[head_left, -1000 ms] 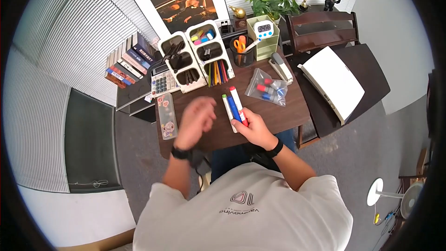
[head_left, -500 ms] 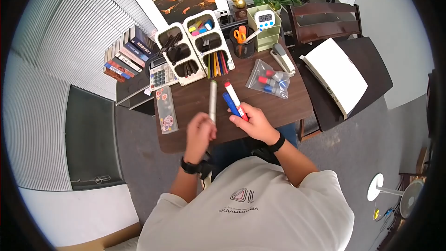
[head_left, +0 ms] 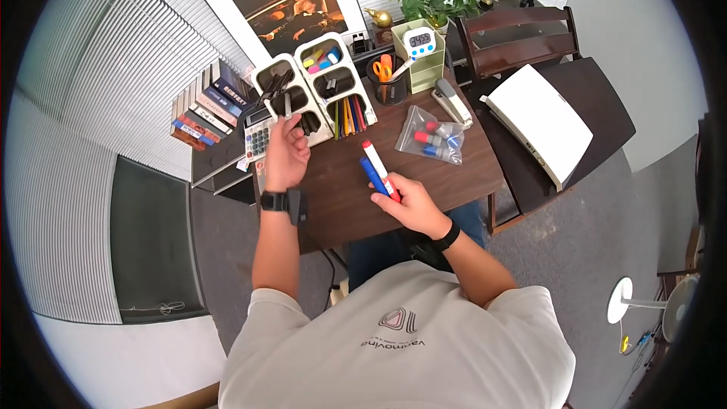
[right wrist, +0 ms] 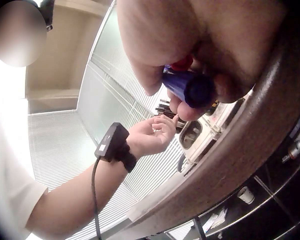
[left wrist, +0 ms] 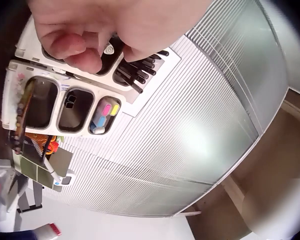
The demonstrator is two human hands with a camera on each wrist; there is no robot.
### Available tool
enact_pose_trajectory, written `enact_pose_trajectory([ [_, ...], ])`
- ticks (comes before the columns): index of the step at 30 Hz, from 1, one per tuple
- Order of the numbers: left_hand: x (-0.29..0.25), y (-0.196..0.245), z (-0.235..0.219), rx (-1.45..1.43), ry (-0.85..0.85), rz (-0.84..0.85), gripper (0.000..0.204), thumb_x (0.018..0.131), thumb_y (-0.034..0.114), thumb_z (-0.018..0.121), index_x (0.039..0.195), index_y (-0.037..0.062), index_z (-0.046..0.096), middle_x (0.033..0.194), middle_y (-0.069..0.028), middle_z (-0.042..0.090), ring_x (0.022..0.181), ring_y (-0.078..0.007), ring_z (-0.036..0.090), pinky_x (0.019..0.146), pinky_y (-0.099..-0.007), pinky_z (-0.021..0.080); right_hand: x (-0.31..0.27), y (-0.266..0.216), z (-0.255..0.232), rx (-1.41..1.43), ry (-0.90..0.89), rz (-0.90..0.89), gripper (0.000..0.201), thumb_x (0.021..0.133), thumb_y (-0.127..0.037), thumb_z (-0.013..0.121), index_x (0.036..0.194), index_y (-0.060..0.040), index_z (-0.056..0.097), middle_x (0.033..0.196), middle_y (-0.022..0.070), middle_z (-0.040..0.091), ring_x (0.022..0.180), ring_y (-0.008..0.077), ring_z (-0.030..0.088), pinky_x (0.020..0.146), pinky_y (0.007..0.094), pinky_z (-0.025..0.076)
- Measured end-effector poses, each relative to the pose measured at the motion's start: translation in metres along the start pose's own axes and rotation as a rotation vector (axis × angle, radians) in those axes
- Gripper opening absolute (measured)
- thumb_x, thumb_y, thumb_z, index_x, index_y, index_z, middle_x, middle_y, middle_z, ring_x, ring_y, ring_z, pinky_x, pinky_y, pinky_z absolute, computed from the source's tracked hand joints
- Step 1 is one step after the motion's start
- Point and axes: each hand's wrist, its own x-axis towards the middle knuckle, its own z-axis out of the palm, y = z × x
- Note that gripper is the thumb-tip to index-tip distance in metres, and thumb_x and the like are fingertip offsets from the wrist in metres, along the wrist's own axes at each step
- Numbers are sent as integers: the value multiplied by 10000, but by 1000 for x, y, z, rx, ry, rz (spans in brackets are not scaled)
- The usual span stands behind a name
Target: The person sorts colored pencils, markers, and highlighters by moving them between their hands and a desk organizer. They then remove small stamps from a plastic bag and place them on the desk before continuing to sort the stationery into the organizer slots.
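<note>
My left hand (head_left: 286, 153) is at the left pen organizer (head_left: 322, 136), pinching the end of a whitish marker (head_left: 288, 104) at the middle compartment. In the left wrist view, the marker's round end (left wrist: 109, 49) shows between the fingers and thumb; its far part is hidden. Over the front of the table, my right hand (head_left: 415, 206) grips two markers side by side, a white-barrelled one with a red cap (head_left: 369, 153) and a blue one (head_left: 371, 173). The right wrist view shows the blue marker's end (right wrist: 199, 91) close up.
Beside it, the right organizer (head_left: 371, 110) holds erasers or highlighters and coloured pencils. A bag (head_left: 432, 136) of red and blue markers, a stapler (head_left: 452, 102), a mesh cup (head_left: 388, 91) with orange scissors, and a calculator (head_left: 259, 140) stand around the wooden table (head_left: 341, 204).
My left hand took the green-ended white marker out of the right hand's bunch, then carried it up and left to the organizer. The right hand keeps the red and blue markers, nearly still.
</note>
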Motion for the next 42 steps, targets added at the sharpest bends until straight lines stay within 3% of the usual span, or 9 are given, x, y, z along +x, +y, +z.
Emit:
enact_pose_trajectory([
  [4, -66, -46, 11, 197, 9, 262, 315, 1051, 299, 596, 1273, 77, 616, 792, 12, 581, 598, -66, 487, 505, -221, 342, 0, 2, 0, 9, -9, -15, 270, 967, -201, 758, 1133, -11, 663, 788, 52, 590, 720, 125, 539, 691, 312, 496],
  [10, -149, -115, 8, 899, -279, 87, 328, 991, 165, 686, 1284, 29, 631, 953, -35, 685, 742, -87, 646, 620, -234, 514, 5, 9, -4, -91, -7, -142, 277, 933, -189, 791, 1123, -12, 695, 887, 76, 615, 784, 163, 592, 712, 318, 503],
  [17, -146, -132, 19, 1170, -248, 437, 263, 934, 127, 757, 1126, -30, 670, 869, -78, 728, 717, -118, 657, 665, -297, 539, 5, 13, -3, -156, -42, -187, 297, 888, -214, 837, 1084, -21, 726, 889, 77, 600, 767, 186, 594, 682, 325, 496],
  [21, -145, -134, 20, 1143, -260, 456, 205, 946, 127, 722, 1079, -20, 667, 845, -75, 723, 681, -122, 644, 640, -282, 523, 4, 10, -2, -113, 7, -194, 248, 921, -221, 799, 1029, -9, 728, 804, 90, 598, 706, 213, 576, 660, 345, 484],
  [23, -141, -128, 9, 817, -121, 195, 135, 970, 123, 672, 1038, 7, 671, 826, -54, 709, 653, -115, 645, 605, -278, 515, 4, 15, -2, -79, 11, -145, 236, 959, -214, 756, 1066, -5, 731, 821, 66, 606, 707, 163, 589, 655, 314, 490],
  [28, -100, -46, 11, 510, 22, 302, 310, 1052, 328, 507, 878, 78, 569, 691, -27, 596, 541, -94, 521, 492, -233, 369, 5, 18, -5, 33, -24, -18, 247, 1031, -218, 677, 1102, 10, 739, 851, 17, 625, 712, 80, 608, 642, 260, 496],
  [33, -26, 8, 12, 222, -66, 77, 370, 1051, 468, 532, 998, 108, 596, 712, 18, 540, 585, -103, 448, 536, -250, 333, 5, 17, -5, 10, -31, -45, 247, 1029, -221, 683, 1107, 7, 739, 857, 20, 627, 718, 77, 608, 643, 254, 494],
  [38, -20, -10, 17, 144, -40, 92, 512, 1071, 546, 514, 1176, 58, 632, 752, 13, 567, 592, -89, 460, 524, -230, 336, 2, 19, -2, 39, 9, -50, 219, 1017, -190, 699, 1116, 1, 740, 874, 12, 629, 737, 71, 608, 652, 248, 493],
  [42, -80, -61, 12, 527, -105, 225, 322, 1072, 318, 556, 1197, 33, 641, 768, 17, 585, 598, -59, 491, 506, -209, 360, 1, 3, -4, 9, 23, -103, 223, 1025, -161, 680, 1168, 6, 720, 934, 31, 630, 816, 82, 617, 690, 248, 506],
])
